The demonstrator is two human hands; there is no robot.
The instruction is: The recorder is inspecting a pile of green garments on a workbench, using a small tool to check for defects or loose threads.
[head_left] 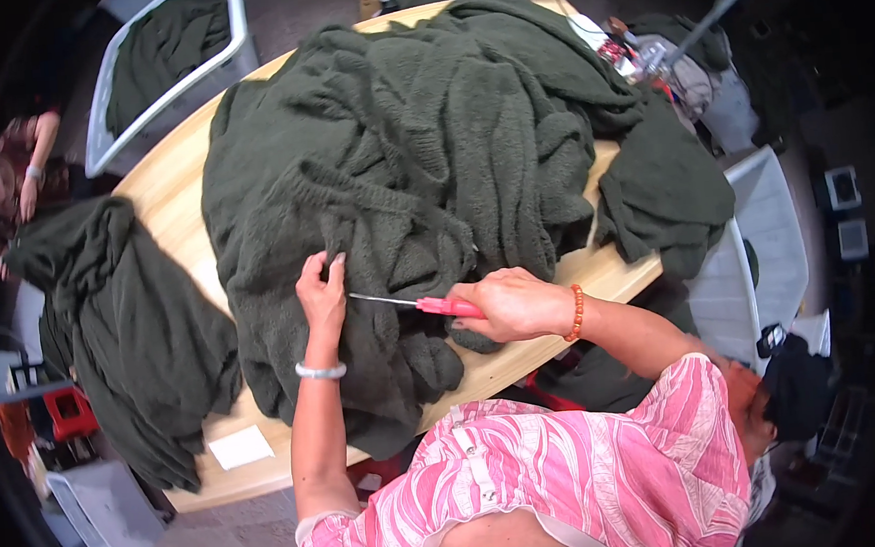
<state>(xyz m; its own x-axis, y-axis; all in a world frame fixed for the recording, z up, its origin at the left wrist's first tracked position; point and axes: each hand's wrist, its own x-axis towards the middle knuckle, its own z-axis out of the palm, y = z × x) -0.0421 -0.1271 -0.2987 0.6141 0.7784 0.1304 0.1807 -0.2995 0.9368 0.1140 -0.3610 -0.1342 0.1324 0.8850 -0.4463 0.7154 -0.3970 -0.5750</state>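
Observation:
A large heap of dark green knit garments (508, 109) covers most of the wooden table in front of me. My left hand (321, 293) is at the heap's near side, its fingers bent into the knit fabric (281, 253), with thumb and forefinger pointing away from me. In my right hand (520, 304) is a pink-handled tool with a thin metal shaft (448, 307), gripped by its handle. The shaft points left and its tip lies over the fabric close to my left hand. How the tip is shaped is too small to make out.
More dark green knitwear hangs over the table's left end (146, 331) and right end (663, 189). A white paper (241, 447) lies on the wooden table (484, 383). Grey-white bins (239, 20) stand around it. A metal pole (717, 11) rises at the far right. Another person's arm (40, 157) is at the left.

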